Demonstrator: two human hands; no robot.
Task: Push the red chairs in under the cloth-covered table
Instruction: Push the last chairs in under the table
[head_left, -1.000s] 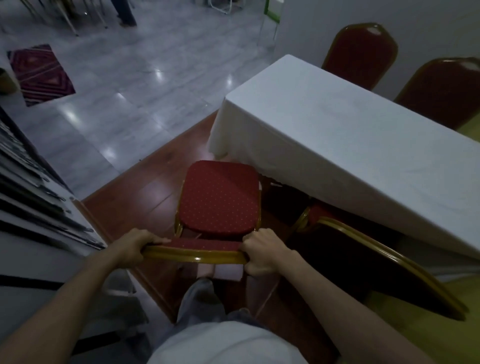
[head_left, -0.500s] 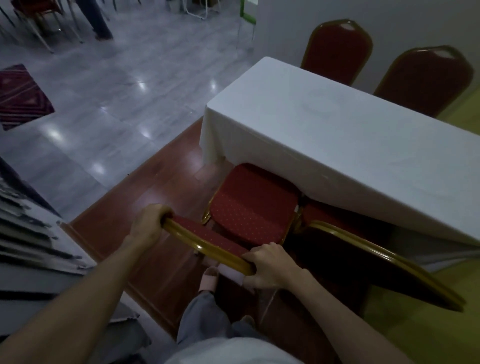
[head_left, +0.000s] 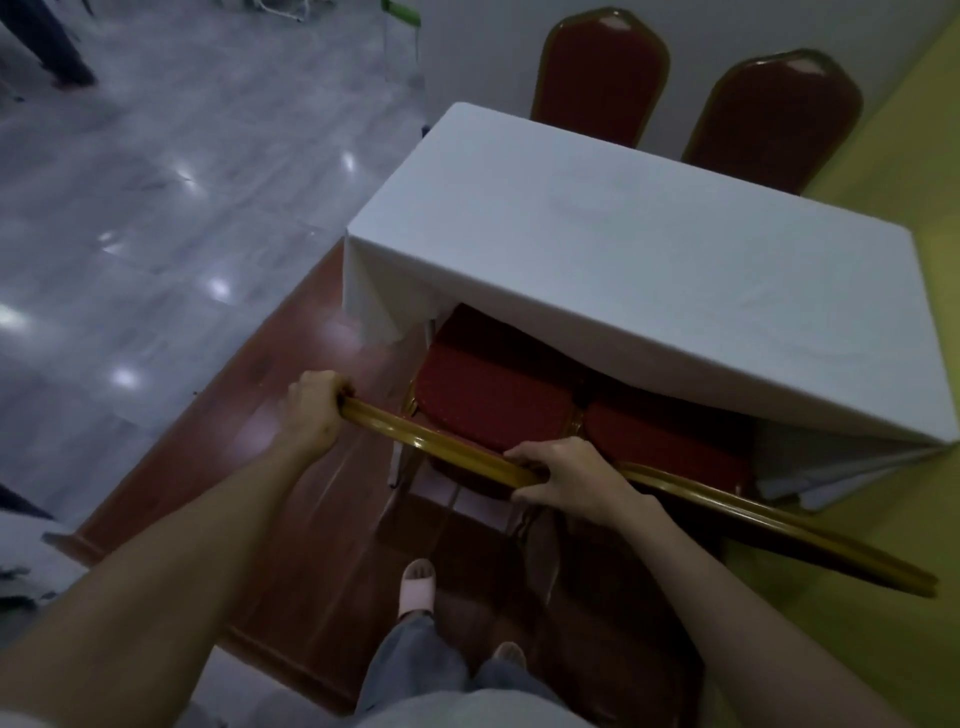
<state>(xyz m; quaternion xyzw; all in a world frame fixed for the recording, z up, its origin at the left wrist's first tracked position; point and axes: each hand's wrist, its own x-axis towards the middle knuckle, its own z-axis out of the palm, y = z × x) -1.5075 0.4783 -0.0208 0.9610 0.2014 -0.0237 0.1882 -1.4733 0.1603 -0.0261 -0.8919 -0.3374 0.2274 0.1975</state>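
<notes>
A table under a white cloth (head_left: 623, 260) fills the upper right. The red chair (head_left: 488, 395) with a gold frame stands at its near side, the front of its dotted seat under the cloth's edge. My left hand (head_left: 314, 410) grips the left end of the chair's gold top rail. My right hand (head_left: 563, 475) grips the right end of that rail. A second red chair (head_left: 670, 441) stands just to the right, its seat partly under the cloth and its gold backrest rim running toward the lower right.
Two more red chairs (head_left: 602, 78) (head_left: 779, 114) stand at the table's far side against the wall. I stand on a red-brown wooden platform (head_left: 270, 415) whose edge drops to a glossy grey tile floor (head_left: 156, 208) on the left. My feet (head_left: 415, 584) are behind the chair.
The chair has turned to face the table and slid forward, so its seat now reaches under the cloth beside the second chair. Both hands stayed on the top rail.
</notes>
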